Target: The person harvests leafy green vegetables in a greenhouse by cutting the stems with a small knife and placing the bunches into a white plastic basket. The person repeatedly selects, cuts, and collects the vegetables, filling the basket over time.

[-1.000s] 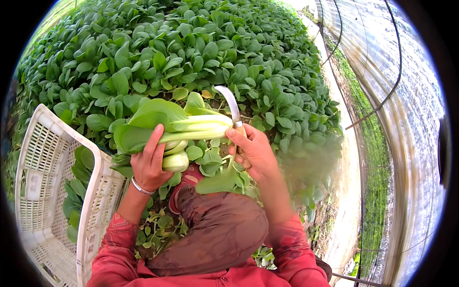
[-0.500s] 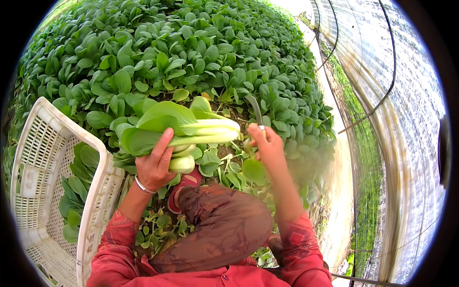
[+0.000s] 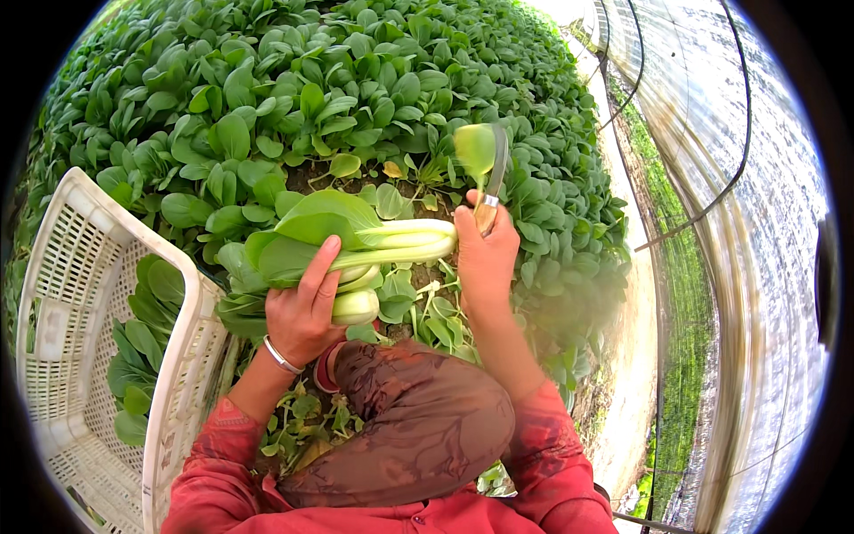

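A bunch of bok choy [image 3: 405, 242], several heads with pale stems pointing right, rests in the grip of my left hand [image 3: 302, 307]; its fingers lie over the stems. Close to the cut stem ends is my right hand [image 3: 487, 254], closed round the wooden handle of a curved sickle [image 3: 498, 169], its blade pointing up. Beside that blade a loose yellow-green leaf [image 3: 474, 149] hangs, blurred, its stalk running down to my right thumb. Whether the thumb pinches the stalk I cannot tell for sure.
On my left stands a white plastic crate [image 3: 169, 356] with bok choy [image 3: 142, 347] inside. Growing bok choy plants [image 3: 356, 80] fill the bed ahead. Cut leaves [image 3: 307, 414] litter the soil by my bent leg [image 3: 400, 427]. Plastic sheeting [image 3: 756, 267] with black hoops rises at the right.
My right hand has risen and turned, lifting the sickle higher, and a yellow-green leaf now shows by the blade. My left hand with the bok choy has shifted slightly right.
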